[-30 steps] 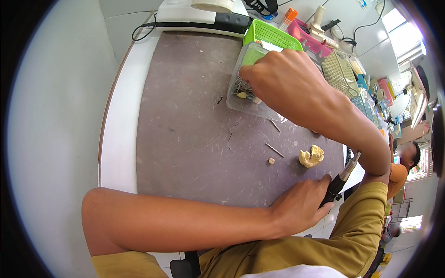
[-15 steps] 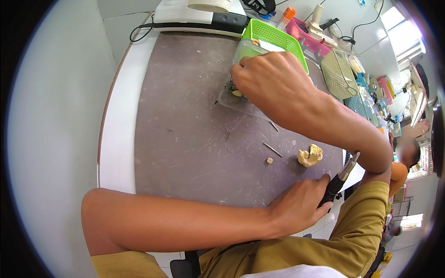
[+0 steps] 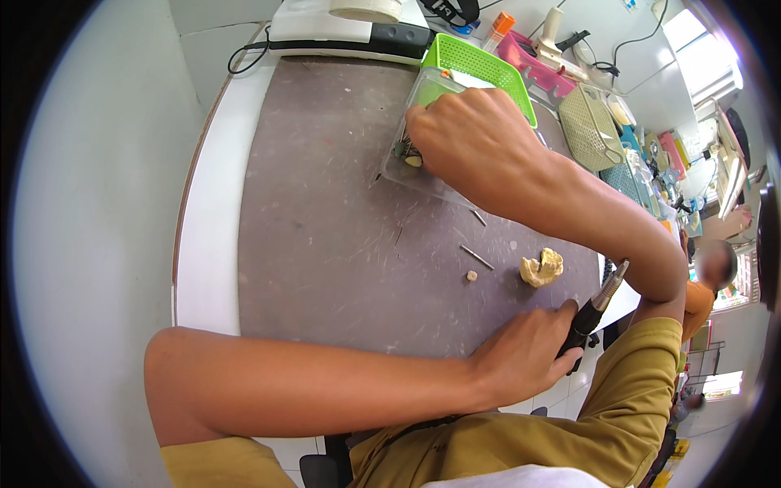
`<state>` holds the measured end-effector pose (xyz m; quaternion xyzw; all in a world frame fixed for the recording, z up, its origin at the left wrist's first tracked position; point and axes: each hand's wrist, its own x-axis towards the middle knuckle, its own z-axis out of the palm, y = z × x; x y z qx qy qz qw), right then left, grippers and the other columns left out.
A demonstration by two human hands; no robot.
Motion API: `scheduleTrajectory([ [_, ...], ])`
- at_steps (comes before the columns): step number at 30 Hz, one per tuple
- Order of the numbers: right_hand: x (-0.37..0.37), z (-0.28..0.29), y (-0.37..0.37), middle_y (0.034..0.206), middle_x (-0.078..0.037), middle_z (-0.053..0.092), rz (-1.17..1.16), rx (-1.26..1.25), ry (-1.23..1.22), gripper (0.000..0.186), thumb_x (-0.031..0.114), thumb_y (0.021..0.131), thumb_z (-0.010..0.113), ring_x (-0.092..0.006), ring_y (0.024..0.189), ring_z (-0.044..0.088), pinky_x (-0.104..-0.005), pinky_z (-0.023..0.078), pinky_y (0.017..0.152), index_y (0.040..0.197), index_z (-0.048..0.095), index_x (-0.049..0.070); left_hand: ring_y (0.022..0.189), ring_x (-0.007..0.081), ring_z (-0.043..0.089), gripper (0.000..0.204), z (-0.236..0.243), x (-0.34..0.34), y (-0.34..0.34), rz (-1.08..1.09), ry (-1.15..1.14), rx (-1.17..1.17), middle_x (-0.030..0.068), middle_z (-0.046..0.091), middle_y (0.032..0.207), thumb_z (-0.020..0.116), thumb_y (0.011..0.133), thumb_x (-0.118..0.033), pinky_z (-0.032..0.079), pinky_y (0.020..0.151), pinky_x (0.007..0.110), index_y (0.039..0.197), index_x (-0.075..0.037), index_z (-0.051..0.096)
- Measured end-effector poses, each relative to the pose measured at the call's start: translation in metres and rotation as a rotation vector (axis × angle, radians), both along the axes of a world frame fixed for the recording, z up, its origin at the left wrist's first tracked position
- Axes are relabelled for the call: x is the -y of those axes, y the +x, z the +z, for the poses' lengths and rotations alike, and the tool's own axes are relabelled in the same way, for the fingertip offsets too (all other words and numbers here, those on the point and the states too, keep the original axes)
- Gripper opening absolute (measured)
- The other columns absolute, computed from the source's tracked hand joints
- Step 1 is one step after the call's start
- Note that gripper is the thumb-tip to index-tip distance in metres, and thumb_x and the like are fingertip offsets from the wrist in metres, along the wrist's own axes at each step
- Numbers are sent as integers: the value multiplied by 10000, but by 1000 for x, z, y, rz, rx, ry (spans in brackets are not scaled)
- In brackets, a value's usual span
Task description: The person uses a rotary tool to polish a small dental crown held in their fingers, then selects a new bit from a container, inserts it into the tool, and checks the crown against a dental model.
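My right hand (image 3: 480, 138) reaches into a clear plastic box (image 3: 409, 167) at the back of the grey work mat (image 3: 325, 244). Its fingertips are bent down among small dark and yellowish bits, and I cannot tell whether they grip any. My left hand (image 3: 521, 358) rests at the mat's near edge, closed around a black rotary handpiece (image 3: 592, 315) whose metal tip points up and right. A yellowish dental cast (image 3: 542, 267) lies on the mat just above the left hand. Beside it are a thin metal pin (image 3: 476, 257) and a small round bit (image 3: 471, 276).
A green basket (image 3: 480, 61) stands right behind the clear box, with a pink tray (image 3: 533, 57) and a beige basket (image 3: 587, 126) further right. A white and black device (image 3: 342, 32) sits at the back edge. Another person (image 3: 716, 268) is at the far right.
My right hand has moved left and further back, deeper into the clear box. The left hand with the handpiece has stayed in place.
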<state>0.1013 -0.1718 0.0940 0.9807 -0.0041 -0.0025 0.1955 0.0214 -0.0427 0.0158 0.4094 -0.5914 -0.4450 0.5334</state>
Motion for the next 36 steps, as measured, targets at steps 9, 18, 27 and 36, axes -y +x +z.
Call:
scheduleTrajectory([
  [9, 6, 12, -9, 669, -150, 662, 162, 69, -1, 59, 16, 704, 658, -339, 677, 678, -406, 532, 552, 650, 668, 38, 748, 486, 604, 297, -5, 3, -3, -8, -23, -11, 280, 613, 761, 671, 872, -149, 472, 649, 505, 1001, 58, 501],
  [18, 6, 29, -22, 727, -129, 638, 227, 55, -45, 164, 66, 666, 765, -282, 715, 684, -379, 518, 579, 713, 631, -16, 754, 349, 695, 310, 3, 4, 0, -54, 67, 28, 218, 661, 809, 690, 878, -142, 554, 687, 388, 1046, 53, 516],
  [27, 35, 43, -52, 841, -89, 660, 327, 301, 173, 78, 37, 742, 695, -248, 694, 661, -358, 499, 559, 795, 642, 16, 738, 297, 699, 314, 10, 4, 1, -23, 98, -94, 209, 666, 790, 704, 869, -157, 548, 645, 378, 1005, 59, 522],
  [36, 62, -7, -153, 934, -50, 673, 127, 869, 810, 198, -29, 837, 648, -120, 783, 651, -240, 492, 606, 1006, 724, 39, 760, 226, 697, 349, 10, 3, 1, 20, 131, -171, 153, 693, 876, 699, 890, -154, 580, 686, 332, 1118, 61, 544],
])
